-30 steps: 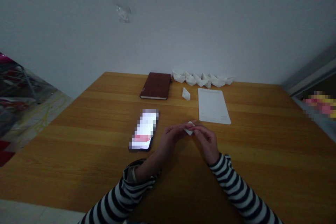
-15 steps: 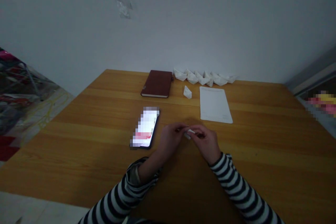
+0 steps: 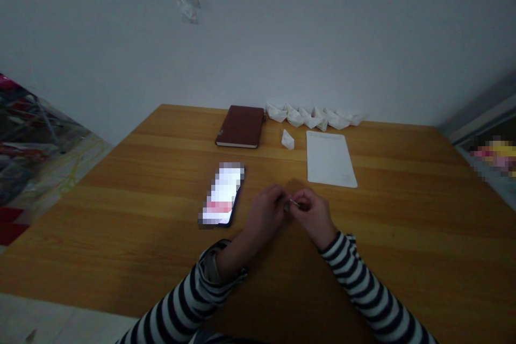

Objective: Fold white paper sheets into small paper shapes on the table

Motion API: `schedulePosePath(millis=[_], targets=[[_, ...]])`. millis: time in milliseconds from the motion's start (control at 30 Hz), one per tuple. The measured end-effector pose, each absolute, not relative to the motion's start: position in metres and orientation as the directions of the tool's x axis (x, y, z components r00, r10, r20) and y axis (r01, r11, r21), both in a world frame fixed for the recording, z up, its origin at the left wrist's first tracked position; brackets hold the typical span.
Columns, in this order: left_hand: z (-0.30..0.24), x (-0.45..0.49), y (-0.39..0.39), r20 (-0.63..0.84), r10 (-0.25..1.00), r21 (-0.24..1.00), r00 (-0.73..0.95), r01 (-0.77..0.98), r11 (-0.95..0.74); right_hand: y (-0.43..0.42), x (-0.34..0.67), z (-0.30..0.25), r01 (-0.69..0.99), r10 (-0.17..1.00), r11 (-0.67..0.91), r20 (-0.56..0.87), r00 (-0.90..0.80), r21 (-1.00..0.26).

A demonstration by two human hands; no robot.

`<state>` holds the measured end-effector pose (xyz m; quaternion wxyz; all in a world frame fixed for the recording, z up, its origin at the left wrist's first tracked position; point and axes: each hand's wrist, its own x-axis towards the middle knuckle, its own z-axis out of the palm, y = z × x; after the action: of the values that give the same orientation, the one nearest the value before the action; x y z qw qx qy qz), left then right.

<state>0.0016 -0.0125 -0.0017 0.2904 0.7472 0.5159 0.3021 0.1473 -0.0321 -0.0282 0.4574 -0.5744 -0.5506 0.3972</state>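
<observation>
Two striped sleeves, black and white, come up from the bottom edge, soft knit cloth bunched a little at the cuffs. The left hand (image 3: 264, 214) and the right hand (image 3: 311, 214) meet over the middle of the table (image 3: 403, 236), fingers curled in and pinched together on a small folded paper (image 3: 293, 203). Only a thin pale sliver of it shows between the fingertips, held low over the wood; it looks creased flat, though the light is dim and the piece is too small to read its shape for sure.

The table is smooth wood with a warm orange-brown grain running in long bands from side to side.

Just left of the left hand lies a phone (image 3: 222, 193), a slim dark slab with rounded corners and a lit screen, flat on the wood.

Farther off, beyond the right hand, a plain white sheet (image 3: 329, 158) lies flat, rectangular and matte. Left of it stands one small paper boat (image 3: 287, 140), white and sharply creased. Left again rests a notebook (image 3: 241, 126) with a dark reddish-brown cover, closed, thick, with a leathery look.

At the far edge, against the pale bare wall (image 3: 322, 37), a row of paper boats (image 3: 314, 116) sits hull to hull, their peaks making a jagged white line.
</observation>
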Motion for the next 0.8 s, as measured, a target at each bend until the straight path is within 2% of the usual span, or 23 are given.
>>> schedulePosePath(millis=[167, 300, 633, 800], targets=[[-0.0016, 0.0075, -0.0154, 0.154, 0.93, 0.654, 0.333, 0.672, -0.348, -0.0337, 0.1421, -0.0213, 0.459, 0.975, 0.057, 0.147, 0.164, -0.887], [-0.0011, 0.0115, -0.0187, 0.13, 0.925, 0.618, 0.358, 0.7, -0.358, -0.0343, 0.1409, -0.018, 0.542, 0.968, 0.049, 0.174, 0.182, -0.839], [-0.0037, 0.0117, -0.0156, 0.146, 0.924, 0.673, 0.353, 0.649, -0.355, -0.0338, 0.1402, -0.0199, 0.518, 0.946, 0.059, 0.213, 0.243, -0.853], [-0.0079, 0.0115, -0.013, 0.175, 0.936, 0.717, 0.305, 0.612, -0.334, -0.0323, 0.1443, -0.0172, 0.491, 0.949, 0.108, 0.236, 0.207, -0.865]])
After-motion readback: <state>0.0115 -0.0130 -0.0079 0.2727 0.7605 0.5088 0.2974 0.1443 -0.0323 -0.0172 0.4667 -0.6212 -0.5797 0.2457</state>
